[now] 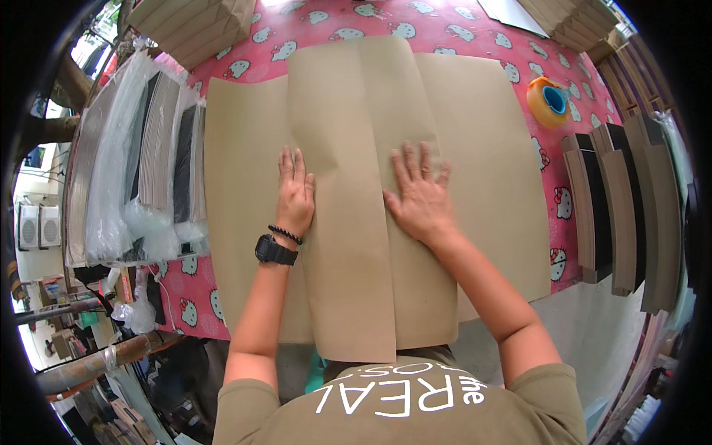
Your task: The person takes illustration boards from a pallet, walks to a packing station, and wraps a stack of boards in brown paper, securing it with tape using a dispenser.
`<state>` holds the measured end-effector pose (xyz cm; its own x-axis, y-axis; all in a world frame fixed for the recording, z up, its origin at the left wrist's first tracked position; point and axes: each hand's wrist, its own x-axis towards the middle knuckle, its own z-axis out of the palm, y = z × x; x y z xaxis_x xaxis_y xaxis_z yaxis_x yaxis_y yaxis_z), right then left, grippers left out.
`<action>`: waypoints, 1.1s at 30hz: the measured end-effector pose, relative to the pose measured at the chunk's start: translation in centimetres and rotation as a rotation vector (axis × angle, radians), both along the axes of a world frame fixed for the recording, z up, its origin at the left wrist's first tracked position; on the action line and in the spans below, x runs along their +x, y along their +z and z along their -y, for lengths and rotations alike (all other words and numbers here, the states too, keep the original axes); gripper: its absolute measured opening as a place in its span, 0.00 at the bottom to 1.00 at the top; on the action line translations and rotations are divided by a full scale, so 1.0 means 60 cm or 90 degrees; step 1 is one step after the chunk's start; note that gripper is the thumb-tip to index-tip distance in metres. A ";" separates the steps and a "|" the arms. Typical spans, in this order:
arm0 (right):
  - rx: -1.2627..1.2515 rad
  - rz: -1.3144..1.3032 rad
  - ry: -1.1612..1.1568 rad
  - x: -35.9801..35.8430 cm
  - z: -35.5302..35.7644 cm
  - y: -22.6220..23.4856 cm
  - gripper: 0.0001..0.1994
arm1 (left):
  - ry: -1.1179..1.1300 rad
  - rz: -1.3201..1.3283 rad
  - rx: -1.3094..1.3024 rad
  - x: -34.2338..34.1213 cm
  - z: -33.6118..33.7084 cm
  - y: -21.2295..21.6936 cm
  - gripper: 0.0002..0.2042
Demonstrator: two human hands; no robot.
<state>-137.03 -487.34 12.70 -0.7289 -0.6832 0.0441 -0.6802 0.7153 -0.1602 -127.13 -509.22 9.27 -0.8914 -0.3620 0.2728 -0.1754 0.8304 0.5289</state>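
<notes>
A large sheet of brown kraft paper (489, 170) lies across the table, its sides folded inward so that two flaps overlap along the middle in a long upright panel (345, 222). My left hand (297, 196) rests along the left fold of this panel, fingers stretched out and pointing away from me. On the right flap my right hand (423, 193) lies flat with its fingers spread, the thumb near the seam where the flaps meet. Neither hand grasps anything. The near end of the folded paper reaches over the table's front edge, close to my body.
A pink patterned cloth (311, 26) covers the table. At the left stand plastic-wrapped stacks of board (119, 163); black and brown stacks (601, 200) line the right. An orange tape roll (547, 101) sits at the far right. Cardboard (196, 30) lies at the far left.
</notes>
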 end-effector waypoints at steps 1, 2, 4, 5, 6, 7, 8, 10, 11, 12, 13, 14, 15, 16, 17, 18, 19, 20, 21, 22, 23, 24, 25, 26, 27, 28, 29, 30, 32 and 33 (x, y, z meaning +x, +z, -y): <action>0.017 -0.005 0.025 0.007 0.013 0.005 0.30 | 0.001 0.038 -0.077 -0.006 -0.008 0.005 0.26; 0.030 -0.010 0.052 0.009 0.021 0.006 0.30 | 0.003 0.075 -0.157 -0.014 -0.018 0.017 0.27; 0.030 0.004 0.054 0.008 0.023 0.004 0.30 | 0.005 0.107 -0.230 -0.019 -0.027 0.030 0.28; 0.042 0.034 0.069 0.010 0.024 0.018 0.30 | 0.006 0.101 -0.222 -0.017 -0.027 0.032 0.27; 0.054 0.065 0.083 0.011 0.026 0.024 0.30 | 0.005 0.096 -0.213 -0.017 -0.028 0.033 0.27; 0.053 0.059 0.093 0.010 0.024 0.023 0.30 | -0.027 0.111 -0.227 -0.023 -0.035 0.036 0.26; 0.053 0.053 0.103 0.008 0.022 0.020 0.30 | -0.060 0.126 -0.241 -0.034 -0.043 0.038 0.25; 0.024 0.045 0.120 0.005 0.018 0.019 0.30 | -0.101 0.140 -0.249 -0.063 -0.063 0.045 0.24; -0.003 0.044 0.127 0.007 0.018 0.017 0.30 | -0.109 0.140 -0.243 -0.082 -0.073 0.046 0.23; -0.031 0.042 0.133 0.010 0.019 0.016 0.29 | -0.118 0.140 -0.236 -0.096 -0.080 0.048 0.22; -0.025 0.036 0.134 0.010 0.017 0.011 0.29 | -0.098 0.135 -0.243 -0.105 -0.086 0.042 0.22; -0.016 0.026 0.129 0.008 0.014 0.007 0.29 | -0.099 0.138 -0.233 -0.111 -0.093 0.038 0.22; -0.008 0.016 0.124 0.009 0.011 0.003 0.29 | -0.101 0.142 -0.223 -0.115 -0.095 0.036 0.22; 0.074 -0.006 0.141 0.029 0.009 -0.004 0.30 | -0.097 0.143 -0.216 -0.119 -0.094 0.037 0.22; 0.157 -0.029 0.155 0.056 -0.001 -0.010 0.30 | -0.084 0.170 -0.249 -0.118 -0.096 0.039 0.22; 0.089 -0.008 0.202 0.095 -0.028 -0.006 0.30 | -0.085 0.170 -0.239 -0.118 -0.095 0.037 0.23; 0.016 0.103 0.274 0.126 -0.060 0.026 0.30 | -0.080 0.173 -0.231 -0.116 -0.092 0.034 0.24; -0.015 0.148 0.333 0.150 -0.097 0.042 0.29 | -0.076 0.180 -0.225 -0.113 -0.090 0.033 0.25; -0.046 0.191 0.393 0.155 -0.130 0.052 0.27 | -0.065 0.152 -0.216 -0.114 -0.090 0.030 0.26; -0.155 0.332 0.354 0.133 -0.159 0.049 0.25 | -0.048 0.126 -0.209 -0.113 -0.090 0.024 0.27; -0.268 0.472 0.311 0.100 -0.184 0.037 0.24 | -0.032 0.102 -0.204 -0.111 -0.090 0.021 0.29; -0.383 0.610 0.264 0.060 -0.203 0.026 0.22 | -0.034 0.133 -0.218 -0.108 -0.089 0.025 0.29; -0.452 0.261 0.255 -0.023 -0.207 0.017 0.14 | -0.034 0.164 -0.235 -0.107 -0.089 0.030 0.30; -0.334 0.130 0.146 -0.119 -0.222 0.017 0.12 | -0.031 0.193 -0.252 -0.104 -0.086 0.036 0.30; -0.378 0.048 -0.005 -0.209 -0.231 0.031 0.13 | -0.029 0.194 -0.241 -0.103 -0.086 0.039 0.30; -0.340 -0.127 -0.108 -0.309 -0.251 0.020 0.18 | -0.038 0.190 -0.243 -0.110 -0.093 0.044 0.30; -0.304 -0.270 -0.210 -0.406 -0.290 -0.004 0.25 | -0.054 0.182 -0.246 -0.123 -0.104 0.050 0.30; -0.196 -0.362 -0.354 -0.465 -0.304 -0.031 0.26 | -0.058 0.181 -0.247 -0.126 -0.106 0.054 0.30; -0.053 -0.363 -0.483 -0.515 -0.292 -0.051 0.26 | -0.048 0.186 -0.252 -0.118 -0.098 0.051 0.31; -0.024 -0.288 -0.476 -0.523 -0.289 -0.053 0.25 | -0.046 0.188 -0.250 -0.117 -0.094 0.051 0.31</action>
